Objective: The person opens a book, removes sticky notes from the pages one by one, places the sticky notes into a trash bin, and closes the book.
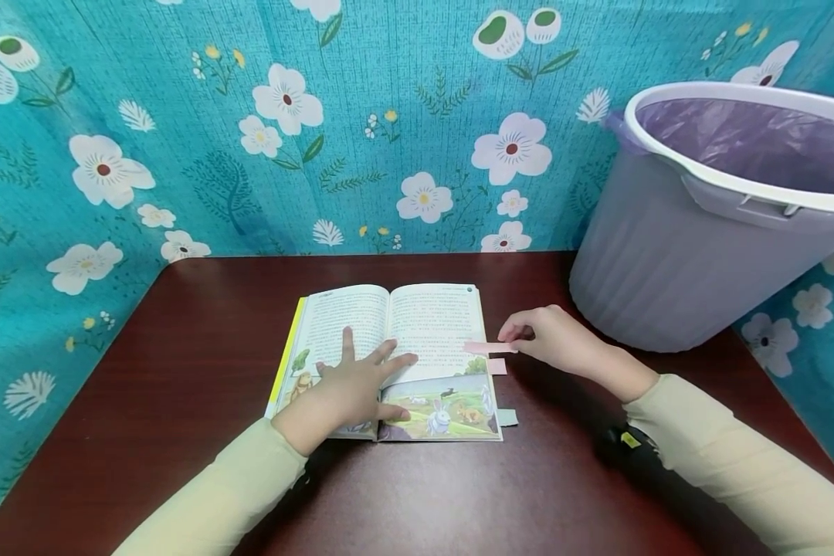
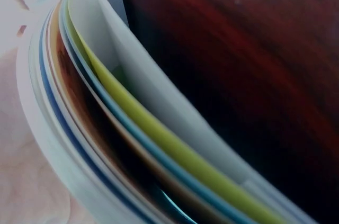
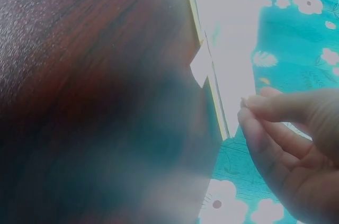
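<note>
An illustrated book (image 1: 431, 324) lies spread on the dark table, with printed text above and a rabbit picture below. Across its middle, my left hand (image 1: 354, 386) rests with fingers spread and straight, touching both pages. At the right edge, my right hand (image 1: 552, 340) pinches the outer end of a pink sticky strip (image 1: 485, 347) between thumb and fingertips; the strip's other end lies over the right page. Lower on that edge, a second pink tab (image 1: 497, 367) and a pale green tab (image 1: 507, 418) stick out. Page edges (image 2: 159, 134) fill much of the left wrist view.
A grey bin (image 1: 660, 255) with a purple liner stands at the table's back right, beyond the right hand. Behind the dark red-brown table (image 1: 146, 401) hangs a turquoise floral cloth (image 1: 361, 154). Each wrist has a dark strap-like device near the sleeve.
</note>
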Motion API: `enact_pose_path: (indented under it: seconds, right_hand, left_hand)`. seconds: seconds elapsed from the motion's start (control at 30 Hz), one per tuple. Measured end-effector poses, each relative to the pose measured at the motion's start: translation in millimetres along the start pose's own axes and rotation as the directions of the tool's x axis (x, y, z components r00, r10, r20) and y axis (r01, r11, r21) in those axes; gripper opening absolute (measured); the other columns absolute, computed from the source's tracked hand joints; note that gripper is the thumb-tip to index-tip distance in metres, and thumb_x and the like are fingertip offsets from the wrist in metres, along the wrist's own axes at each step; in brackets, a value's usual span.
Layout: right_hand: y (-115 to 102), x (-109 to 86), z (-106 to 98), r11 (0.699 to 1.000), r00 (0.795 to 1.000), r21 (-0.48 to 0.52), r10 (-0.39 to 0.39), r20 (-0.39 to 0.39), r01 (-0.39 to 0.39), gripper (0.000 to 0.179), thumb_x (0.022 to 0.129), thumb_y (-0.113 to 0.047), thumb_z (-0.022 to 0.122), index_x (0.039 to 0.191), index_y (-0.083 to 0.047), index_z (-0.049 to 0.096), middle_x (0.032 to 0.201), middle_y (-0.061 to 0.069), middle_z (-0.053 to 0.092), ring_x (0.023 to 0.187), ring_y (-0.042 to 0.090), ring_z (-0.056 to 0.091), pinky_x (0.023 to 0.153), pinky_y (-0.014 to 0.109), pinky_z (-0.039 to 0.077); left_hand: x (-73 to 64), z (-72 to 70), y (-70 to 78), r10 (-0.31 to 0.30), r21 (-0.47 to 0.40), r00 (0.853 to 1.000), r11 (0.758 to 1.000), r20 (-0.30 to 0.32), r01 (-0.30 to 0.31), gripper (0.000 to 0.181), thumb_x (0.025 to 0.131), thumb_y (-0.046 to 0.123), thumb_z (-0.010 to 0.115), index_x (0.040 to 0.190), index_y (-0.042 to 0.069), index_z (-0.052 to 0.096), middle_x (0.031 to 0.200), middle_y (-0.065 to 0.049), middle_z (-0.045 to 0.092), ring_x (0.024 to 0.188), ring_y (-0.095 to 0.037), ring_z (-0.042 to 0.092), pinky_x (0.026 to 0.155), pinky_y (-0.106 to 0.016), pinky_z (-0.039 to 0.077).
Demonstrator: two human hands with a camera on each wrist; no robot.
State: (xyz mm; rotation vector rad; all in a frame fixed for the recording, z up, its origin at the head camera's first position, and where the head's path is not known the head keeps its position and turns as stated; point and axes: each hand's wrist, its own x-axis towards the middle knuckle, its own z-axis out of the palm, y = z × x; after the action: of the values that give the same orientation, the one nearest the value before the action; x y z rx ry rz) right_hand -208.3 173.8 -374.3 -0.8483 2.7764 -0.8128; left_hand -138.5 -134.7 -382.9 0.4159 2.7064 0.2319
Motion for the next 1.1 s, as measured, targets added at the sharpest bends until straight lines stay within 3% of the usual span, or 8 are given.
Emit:
enact_pose_path:
  seconds: [0.37,0.77,0.97,1.1]
  right_hand:
    - [0.7,-13.9,-24.7,0.999,0.998,-0.006,-0.035,-0.057,0.035,0.017,0.087,0.006,0.076,0.098,-0.007,0.079,0.089,0.001,0.075,0.077,0.013,0.064,0.071,0.033,0.056]
    - [-1.6,-26.2,-62.2,0.990,0.987,-0.110,-0.098,-0.125,0.084,0.021,0.087,0.006,0.075,0.098,-0.011,0.081,0.090,-0.004,0.076,0.078,0.014,0.063,0.071,0.034,0.054]
    - [-6.3,-31.1,-76.7,0.982,0.974,-0.152,-0.140,-0.178,0.114,0.023,0.087,0.006,0.076,0.098,-0.014,0.081,0.090,-0.007,0.075,0.077,0.012,0.063,0.071,0.031,0.052]
    - [-12.1,-36.3,-83.1,0.970,0.949,-0.195,-0.194,-0.248,0.147,0.025,0.084,0.007,0.077,0.096,-0.014,0.082,0.091,-0.005,0.075,0.077,0.012,0.065,0.069,0.030,0.053]
  left_hand:
    - [0.4,0.0,1.3,-0.004,0.012,1.000,1.000,0.008,0.004,0.082,0.087,0.058,0.076,0.158,0.039,0.040,0.169,-0.002,0.024,0.147,-0.061,-0.008,0.091,-0.090,0.024]
    - [-1.2,-0.6,2.3,-0.015,0.013,1.000,1.000,0.012,0.015,0.082,0.086,0.058,0.076,0.158,0.039,0.040,0.169,-0.002,0.024,0.147,-0.061,-0.008,0.090,-0.089,0.025]
    - [-1.2,-0.6,2.4,-0.007,0.012,1.000,1.000,0.007,0.007,0.082,0.086,0.057,0.077,0.158,0.038,0.041,0.169,-0.003,0.025,0.146,-0.062,-0.007,0.089,-0.090,0.026]
    - [-0.9,-0.6,2.8,-0.005,0.007,1.000,1.000,0.005,0.005,0.082,0.086,0.057,0.077,0.157,0.038,0.041,0.168,-0.004,0.026,0.146,-0.062,-0.006,0.089,-0.090,0.025]
